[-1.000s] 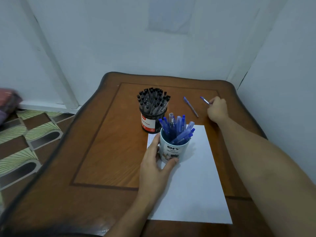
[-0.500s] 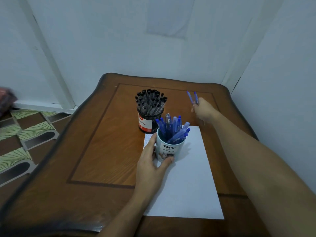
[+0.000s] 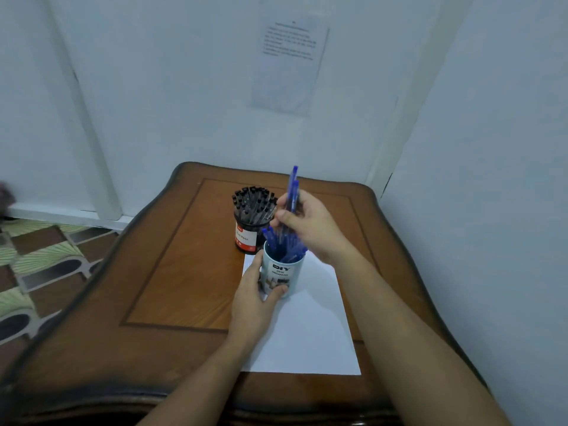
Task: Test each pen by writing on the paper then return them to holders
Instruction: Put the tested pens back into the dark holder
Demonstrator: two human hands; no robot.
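Couple of blue pens [image 3: 292, 192] pinched upright in the right hand [image 3: 310, 229], right over the white mug [image 3: 284, 276] sitting mid-bench [image 3: 172, 272] on the paper's [image 3: 310, 333] far left corner, so I'd guess they're going back in. Left hand [image 3: 255, 299] grips the mug's base, probably to steady it. The mug's already crammed, and the black holder [image 3: 250, 216] stands just behind, toward the far edge.

Two blue pens [image 3: 293, 186] stand near-upright over the white mug [image 3: 284, 276] (crammed with more) on the paper [image 3: 307, 333].
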